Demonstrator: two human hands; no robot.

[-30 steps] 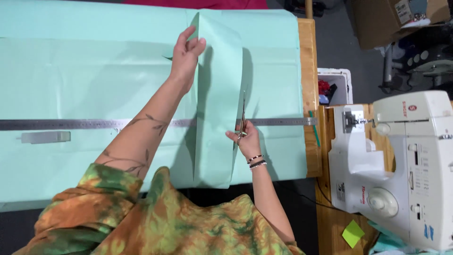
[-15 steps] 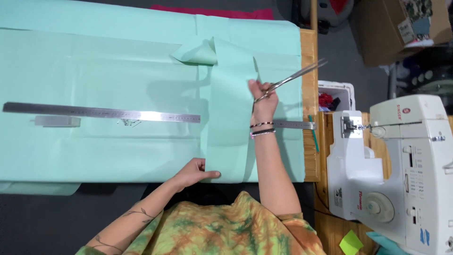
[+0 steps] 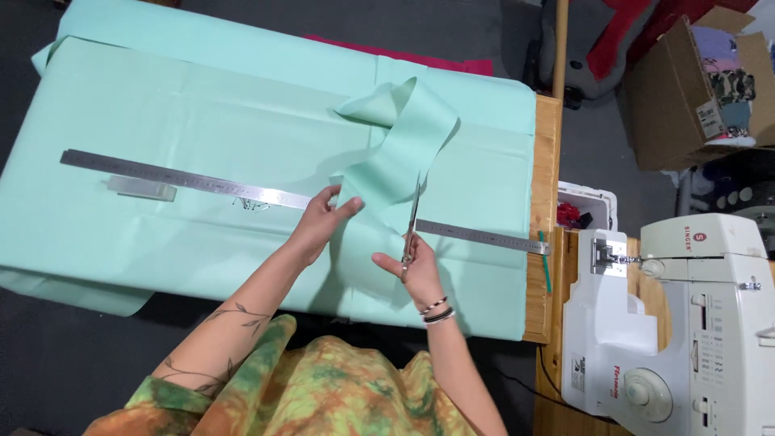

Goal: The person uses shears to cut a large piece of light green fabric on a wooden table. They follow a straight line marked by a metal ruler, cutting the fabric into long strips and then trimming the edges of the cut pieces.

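Mint strip (image 3: 404,153) looks thin, soft, floppy: pinch near cut. Left hand (image 3: 323,220) pinches strip edge over ruler (image 3: 186,179); right hand (image 3: 416,270) closed on scissors (image 3: 412,222).

From my feed I see a wooden bench (image 3: 546,161) with only its right edge bare; the rest is covered by a wide sheet of mint-green fabric (image 3: 161,121) that lies flat on it and hangs over the near and left edges. A long steel ruler (image 3: 186,179) lies on the fabric, running from the left towards the right edge, where its end (image 3: 484,236) reaches the bare wood. Just in front of its left part lies a small clear rectangular block (image 3: 141,188). A green pencil (image 3: 546,262) rests on the wooden edge. To the right a second wooden surface (image 3: 569,266) carries a white sewing machine (image 3: 678,323).
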